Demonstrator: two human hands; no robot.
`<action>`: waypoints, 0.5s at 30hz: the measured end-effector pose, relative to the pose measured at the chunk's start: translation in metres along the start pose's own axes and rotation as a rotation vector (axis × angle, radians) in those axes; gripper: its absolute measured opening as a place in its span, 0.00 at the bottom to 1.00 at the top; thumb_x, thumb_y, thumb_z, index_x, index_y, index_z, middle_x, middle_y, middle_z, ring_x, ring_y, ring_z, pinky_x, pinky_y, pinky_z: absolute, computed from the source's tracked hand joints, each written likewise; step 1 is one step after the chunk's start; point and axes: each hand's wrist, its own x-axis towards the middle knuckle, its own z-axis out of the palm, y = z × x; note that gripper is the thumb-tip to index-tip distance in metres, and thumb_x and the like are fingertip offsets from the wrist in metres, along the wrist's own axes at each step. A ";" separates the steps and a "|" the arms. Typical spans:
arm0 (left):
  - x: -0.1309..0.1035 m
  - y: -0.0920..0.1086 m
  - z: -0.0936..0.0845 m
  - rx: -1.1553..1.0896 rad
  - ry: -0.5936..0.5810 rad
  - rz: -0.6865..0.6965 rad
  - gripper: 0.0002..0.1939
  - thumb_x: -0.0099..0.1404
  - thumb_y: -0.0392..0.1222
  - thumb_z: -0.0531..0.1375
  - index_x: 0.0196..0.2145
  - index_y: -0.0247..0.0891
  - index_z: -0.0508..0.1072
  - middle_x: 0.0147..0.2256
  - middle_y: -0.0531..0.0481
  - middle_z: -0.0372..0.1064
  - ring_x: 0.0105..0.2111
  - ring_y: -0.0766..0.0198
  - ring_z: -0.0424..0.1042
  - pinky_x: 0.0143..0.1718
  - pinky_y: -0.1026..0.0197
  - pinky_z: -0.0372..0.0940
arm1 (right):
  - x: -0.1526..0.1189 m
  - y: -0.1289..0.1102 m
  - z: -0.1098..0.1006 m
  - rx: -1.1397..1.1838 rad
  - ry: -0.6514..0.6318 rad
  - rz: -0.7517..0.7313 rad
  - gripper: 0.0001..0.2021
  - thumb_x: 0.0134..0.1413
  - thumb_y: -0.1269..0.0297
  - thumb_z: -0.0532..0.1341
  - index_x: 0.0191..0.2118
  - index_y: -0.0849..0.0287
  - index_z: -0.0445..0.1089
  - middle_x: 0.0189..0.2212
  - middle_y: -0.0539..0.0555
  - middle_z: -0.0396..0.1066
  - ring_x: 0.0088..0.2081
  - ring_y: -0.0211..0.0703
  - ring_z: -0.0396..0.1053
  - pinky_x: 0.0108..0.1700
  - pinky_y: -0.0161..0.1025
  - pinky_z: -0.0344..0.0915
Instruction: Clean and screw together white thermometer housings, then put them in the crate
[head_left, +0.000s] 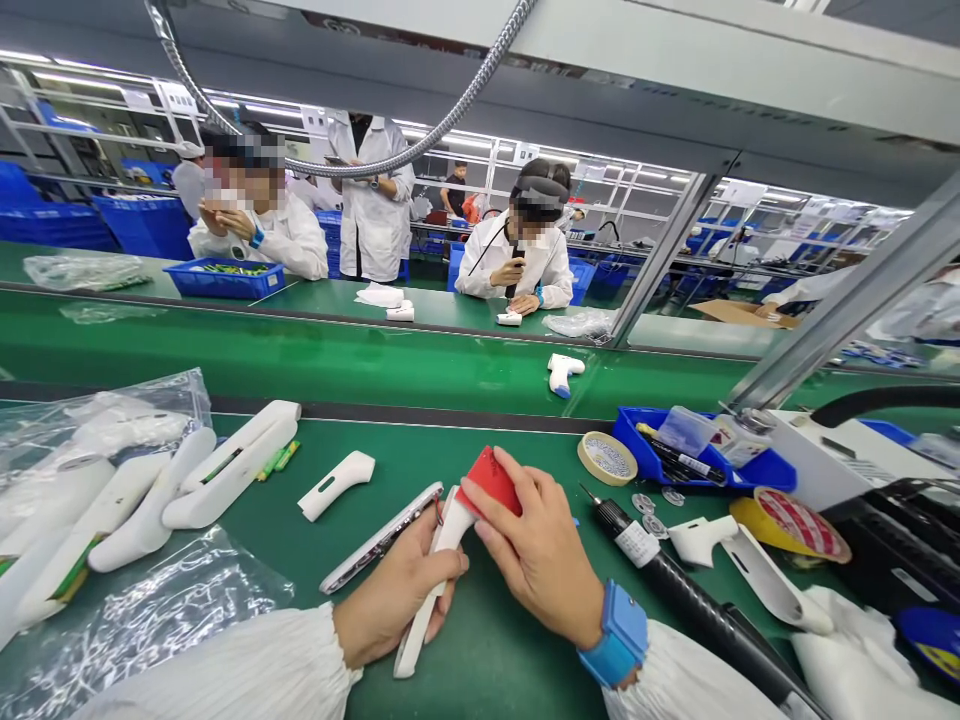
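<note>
My left hand [401, 590] is wrapped round the handle of a white plastic housing [452, 527], held tilted over the green bench [480, 650]. At the upper end of that housing is a red piece [491, 482], with the fingers of my right hand [544, 545] pressed on it. Just left of my left hand lies a long silver-edged part [382, 538]. A small white shell [337, 484] with a slot rests farther left. To the right of my right hand lies a black electric screwdriver [667, 580], its tip pointing away from me.
White housings [232, 465] and plastic bags [187, 610] cover the left side. Tape [607, 458], a blue bin [761, 470] and white shells [761, 575] are at the right. A white-and-blue device [564, 374] lies on the green belt [450, 365]. Beyond, people sit at another bench.
</note>
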 end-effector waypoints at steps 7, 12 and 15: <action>0.000 0.004 -0.001 -0.013 0.002 -0.020 0.21 0.53 0.37 0.55 0.45 0.41 0.56 0.14 0.63 0.56 0.10 0.75 0.49 0.07 0.74 0.50 | -0.001 0.002 0.002 0.006 -0.003 -0.003 0.18 0.57 0.65 0.51 0.53 0.46 0.61 0.57 0.57 0.50 0.46 0.51 0.55 0.43 0.50 0.59; 0.001 0.004 -0.002 -0.008 -0.015 -0.020 0.21 0.53 0.37 0.55 0.45 0.41 0.56 0.15 0.62 0.57 0.09 0.75 0.49 0.08 0.74 0.50 | -0.002 0.003 0.002 0.024 0.004 -0.018 0.18 0.56 0.65 0.51 0.52 0.45 0.62 0.57 0.55 0.51 0.45 0.50 0.55 0.42 0.49 0.59; 0.000 0.003 -0.002 -0.005 -0.012 -0.028 0.21 0.53 0.36 0.54 0.46 0.41 0.55 0.14 0.62 0.57 0.09 0.75 0.49 0.08 0.74 0.50 | -0.001 0.003 0.002 0.036 0.010 -0.023 0.18 0.56 0.65 0.51 0.52 0.46 0.63 0.57 0.56 0.51 0.46 0.51 0.55 0.43 0.49 0.59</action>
